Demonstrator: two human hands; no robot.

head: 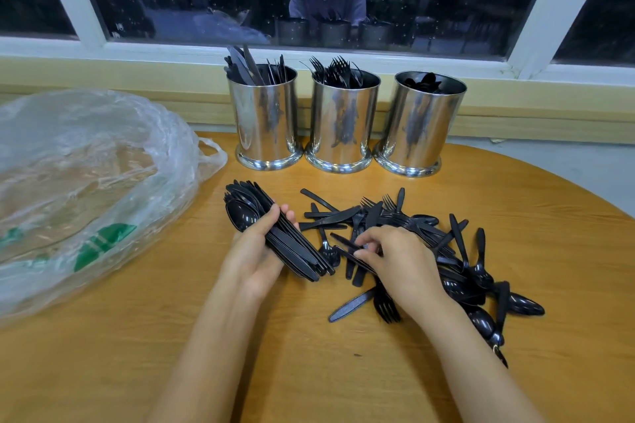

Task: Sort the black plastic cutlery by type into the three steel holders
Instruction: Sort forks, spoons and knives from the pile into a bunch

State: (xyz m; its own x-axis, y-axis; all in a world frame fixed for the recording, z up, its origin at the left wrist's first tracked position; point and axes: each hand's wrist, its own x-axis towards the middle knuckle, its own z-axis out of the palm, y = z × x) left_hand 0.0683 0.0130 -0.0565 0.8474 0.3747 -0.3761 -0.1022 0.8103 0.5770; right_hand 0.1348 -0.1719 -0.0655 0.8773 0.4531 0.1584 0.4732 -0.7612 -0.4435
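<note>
1. Head view: our round tan wooden table (515,216) lies beneath both hands.
2. A crumpled clear plastic bag (86,182) sits to the left of our left hand (256,254).
3. Three shiny steel cylinder holders (343,120) stand beyond the hands, holding knives, forks and spoons.
4. A loose pile of black plastic cutlery (457,251) spreads under and to the right of our right hand (402,261).
5. Our left hand grips a stacked bundle of black plastic spoons (292,244).
6. Our right hand's fingers pinch one thin black handle (343,241) at the pile's near-left edge.
</note>
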